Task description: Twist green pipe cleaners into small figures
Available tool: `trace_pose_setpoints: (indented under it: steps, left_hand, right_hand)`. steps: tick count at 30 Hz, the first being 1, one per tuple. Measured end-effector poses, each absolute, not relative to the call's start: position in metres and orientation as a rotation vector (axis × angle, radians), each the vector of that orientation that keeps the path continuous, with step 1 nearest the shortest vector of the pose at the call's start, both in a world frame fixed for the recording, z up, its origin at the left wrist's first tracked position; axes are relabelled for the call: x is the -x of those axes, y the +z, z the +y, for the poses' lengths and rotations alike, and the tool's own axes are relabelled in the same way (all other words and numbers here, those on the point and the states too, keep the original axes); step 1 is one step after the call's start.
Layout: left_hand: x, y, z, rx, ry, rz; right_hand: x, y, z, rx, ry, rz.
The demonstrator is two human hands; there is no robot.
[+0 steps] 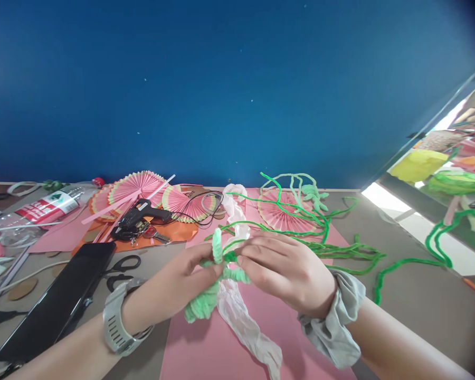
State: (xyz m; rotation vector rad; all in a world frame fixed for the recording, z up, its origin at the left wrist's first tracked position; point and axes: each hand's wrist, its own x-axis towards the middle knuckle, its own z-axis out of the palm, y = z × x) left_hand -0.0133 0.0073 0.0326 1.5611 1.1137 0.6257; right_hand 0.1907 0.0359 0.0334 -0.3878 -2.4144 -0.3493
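Note:
My left hand (pixel 174 287) pinches a bundle of fuzzy light green pipe cleaners (pixel 202 305) between thumb and fingers. One bent end stands up above the thumb. My right hand (pixel 291 272) is closed at the bundle's right side, its fingertips on the pipe cleaners; a darker green strand shows between the hands. A crumpled white paper strip (pixel 247 330) runs beneath both hands over a pink sheet (pixel 193 351). Longer dark green pipe cleaners (pixel 352 254) lie beyond my right hand, partly hidden by it.
A black glue gun (pixel 138 216), keys (pixel 158 236) and pleated pink paper fans (pixel 140 189) lie at the back left. Nearer are a black phone or tablet (pixel 59 301), scissors (pixel 122 269) and a plastic bottle (pixel 49 207). A blue panel (pixel 221 95) rises behind.

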Motion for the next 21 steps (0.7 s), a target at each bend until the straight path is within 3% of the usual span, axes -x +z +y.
trace_pose_setpoints:
  steps: [7, 17, 21]
  left_hand:
    - [0.007, 0.036, 0.0, -1.765, 0.465, 1.089]
    - [0.006, 0.044, -0.004, -1.859, 0.489, 1.065]
    - [0.004, 0.041, -0.005, -1.807, 0.561, 0.959]
  right_hand:
    - [-0.193, 0.027, 0.037, 0.402, 0.022, -2.489]
    - [-0.181, 0.015, 0.03, 0.726, 1.166, -1.967]
    - [-0.174, 0.011, 0.027, 0.802, 1.17, -1.868]
